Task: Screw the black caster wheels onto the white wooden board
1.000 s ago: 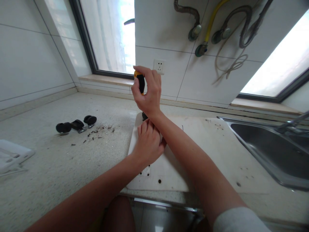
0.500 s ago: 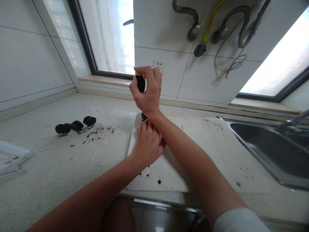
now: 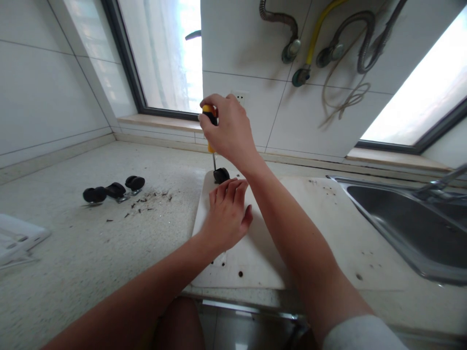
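Note:
My right hand [image 3: 233, 127] is closed around the yellow-and-black handle of a screwdriver [image 3: 210, 148]. Its metal shaft points straight down beside a black caster wheel [image 3: 222, 175] at the far left corner of a white board [image 3: 262, 272]. The screwdriver's tip is too small to make out. My left hand [image 3: 226, 216] lies on the board below my right wrist, thumb held apart, with its fingertips at the caster's near side. Whether they touch the caster is hard to see.
Several loose black casters [image 3: 115, 189] lie on the speckled countertop [image 3: 146, 253], near scattered screws and debris [image 3: 140, 206]. A white plastic object [image 3: 22, 238] sits at the left edge. On the right is a steel sink [image 3: 397, 228]. Hoses [image 3: 315, 36] hang along the back wall.
My right hand has turned and shifted slightly right on the handle, exposing the screwdriver's shaft and more of the caster. My left hand has stayed nearly in place.

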Demonstrator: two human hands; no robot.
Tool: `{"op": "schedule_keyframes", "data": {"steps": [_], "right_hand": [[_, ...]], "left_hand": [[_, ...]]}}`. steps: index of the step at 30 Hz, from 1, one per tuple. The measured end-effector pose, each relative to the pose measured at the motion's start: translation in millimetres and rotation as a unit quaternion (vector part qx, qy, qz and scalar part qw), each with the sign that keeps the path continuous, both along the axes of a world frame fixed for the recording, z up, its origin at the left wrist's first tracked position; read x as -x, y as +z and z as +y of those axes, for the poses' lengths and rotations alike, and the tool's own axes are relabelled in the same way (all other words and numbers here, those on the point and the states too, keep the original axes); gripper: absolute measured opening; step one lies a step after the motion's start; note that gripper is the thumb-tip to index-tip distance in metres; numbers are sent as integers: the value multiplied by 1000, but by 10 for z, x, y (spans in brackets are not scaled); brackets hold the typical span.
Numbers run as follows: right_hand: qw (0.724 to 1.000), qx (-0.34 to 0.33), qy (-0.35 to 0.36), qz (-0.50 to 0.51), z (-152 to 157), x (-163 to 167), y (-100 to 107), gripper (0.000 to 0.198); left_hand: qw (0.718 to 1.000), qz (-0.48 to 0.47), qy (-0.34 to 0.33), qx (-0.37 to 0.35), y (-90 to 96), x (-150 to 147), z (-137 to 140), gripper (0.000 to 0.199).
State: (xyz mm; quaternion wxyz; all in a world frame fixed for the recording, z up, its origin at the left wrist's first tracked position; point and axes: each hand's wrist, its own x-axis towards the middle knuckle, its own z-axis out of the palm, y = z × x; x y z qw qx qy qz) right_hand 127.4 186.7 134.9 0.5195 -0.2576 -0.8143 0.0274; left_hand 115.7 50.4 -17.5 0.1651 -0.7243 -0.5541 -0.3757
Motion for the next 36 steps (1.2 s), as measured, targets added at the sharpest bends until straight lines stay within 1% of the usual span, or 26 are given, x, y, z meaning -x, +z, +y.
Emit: {"op": "schedule_keyframes", "data": {"steps": [3, 6, 10, 12, 17, 20, 22, 25, 28, 32, 34, 36], "right_hand": [[999, 20, -2, -29, -43, -78, 92, 9], [999, 20, 0, -27, -23, -106, 97, 8], [1000, 8, 23, -16, 43, -105, 72, 15], [1000, 15, 23, -10, 29, -112, 92, 19], [995, 97, -23, -27, -146, -179, 215, 30], [992, 119, -23, -35, -225, -222, 253, 35], [993, 109, -10, -40, -243, -236, 248, 33], [996, 73, 4, -48, -246, -249, 215, 21], [998, 43, -1, -53, -251, -279, 174, 14], [997, 40, -17, -58, -281, -332, 131, 12], [999, 28, -11, -37, -320, -356, 145, 13], [1000, 0, -4, 16, -376, -394, 191, 15]], "left_hand": [[1000, -3, -3, -7, 8, 1, -3, 60], [1000, -1, -4, -6, 7, 3, 0, 61], [1000, -2, -3, 6, 8, 2, -2, 61], [1000, -3, -1, 8, 12, 1, -6, 61], [1000, -4, 1, 4, 6, 3, 0, 63], [1000, -2, 0, -3, -11, 6, 16, 63], [1000, -1, 1, -9, -23, 9, 28, 63], [1000, -4, 5, -12, -32, 16, 44, 61], [1000, -10, 7, -6, -38, 24, 62, 60], [1000, -17, 11, 15, -59, 40, 88, 58], [999, -18, 8, 26, -78, 56, 100, 56], [999, -18, 0, 33, -95, 74, 110, 55]]}}
